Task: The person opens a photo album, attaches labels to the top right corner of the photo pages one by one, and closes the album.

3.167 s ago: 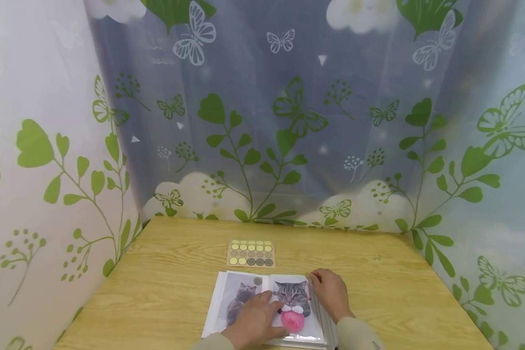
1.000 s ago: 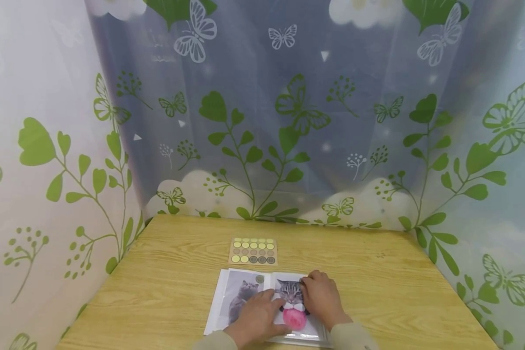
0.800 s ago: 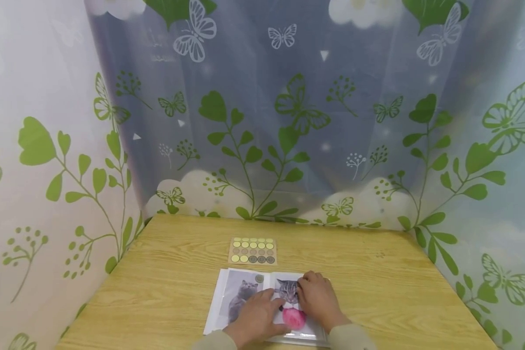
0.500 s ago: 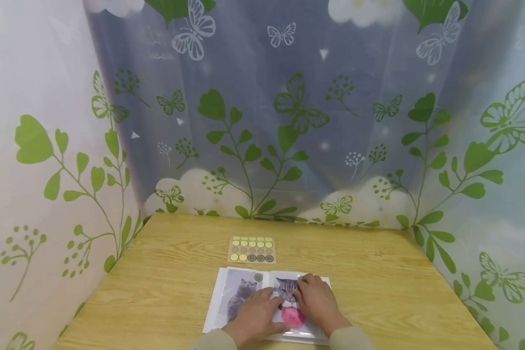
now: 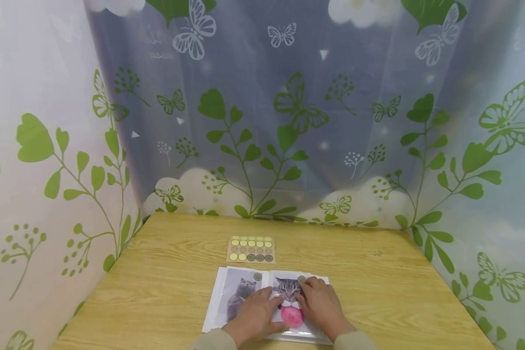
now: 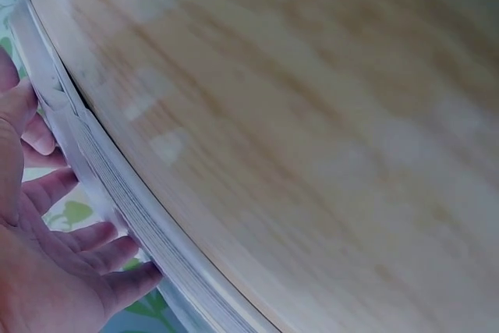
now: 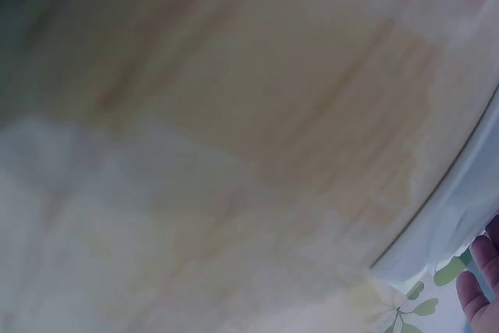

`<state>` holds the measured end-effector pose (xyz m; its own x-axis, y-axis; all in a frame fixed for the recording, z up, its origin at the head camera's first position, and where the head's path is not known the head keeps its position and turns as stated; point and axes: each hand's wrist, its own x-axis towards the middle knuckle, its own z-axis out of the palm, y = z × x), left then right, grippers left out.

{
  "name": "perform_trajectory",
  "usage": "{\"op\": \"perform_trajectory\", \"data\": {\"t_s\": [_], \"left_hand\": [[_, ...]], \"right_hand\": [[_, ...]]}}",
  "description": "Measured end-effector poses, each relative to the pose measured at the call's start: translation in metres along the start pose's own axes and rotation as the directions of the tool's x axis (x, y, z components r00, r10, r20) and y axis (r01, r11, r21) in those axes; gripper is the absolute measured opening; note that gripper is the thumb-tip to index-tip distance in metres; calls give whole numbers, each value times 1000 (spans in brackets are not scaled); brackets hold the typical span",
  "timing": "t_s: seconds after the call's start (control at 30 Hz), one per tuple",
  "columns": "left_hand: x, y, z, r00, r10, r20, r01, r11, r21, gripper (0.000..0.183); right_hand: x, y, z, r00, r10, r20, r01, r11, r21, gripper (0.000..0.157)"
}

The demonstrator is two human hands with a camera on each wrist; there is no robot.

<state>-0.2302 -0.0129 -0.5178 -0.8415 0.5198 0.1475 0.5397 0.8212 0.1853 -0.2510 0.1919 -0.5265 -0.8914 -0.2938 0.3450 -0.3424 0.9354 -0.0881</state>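
Left hand [image 5: 254, 315], fingers spread, rests across the open photo album [image 5: 215, 301] on the wooden table [image 5: 157, 272]; right hand [image 5: 323, 305], fingers loosely bent, touches the tabby-cat picture [image 5: 288, 288] by a round grey sticker [image 5: 301, 279].

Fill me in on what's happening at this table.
A person has a photo album open on the table. Their left hand rests across the album. Their right hand is on the right page, by a round sticker near its top. Another sticker is on the left page; a sticker sheet lies beyond.
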Motion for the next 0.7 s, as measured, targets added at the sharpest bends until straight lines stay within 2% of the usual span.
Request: {"op": "perform_trajectory", "data": {"t_s": [0.23,0.5,0.7], "left_hand": [[-1,1,-2,1000,-13,27,14,999,-43,69],[-2,-1,0,999,33,-9,-33,999,-43,67],[-3,-1,-2,999,48,-19,-49,997,-53,66]], "right_hand": [[1,-1,-1,1000,28,7,-28,999,16,38],[3,2,3,997,73,23,-73,997,-7,39],[7,4,4,998,64,14,-64,998,-15,38]]}}
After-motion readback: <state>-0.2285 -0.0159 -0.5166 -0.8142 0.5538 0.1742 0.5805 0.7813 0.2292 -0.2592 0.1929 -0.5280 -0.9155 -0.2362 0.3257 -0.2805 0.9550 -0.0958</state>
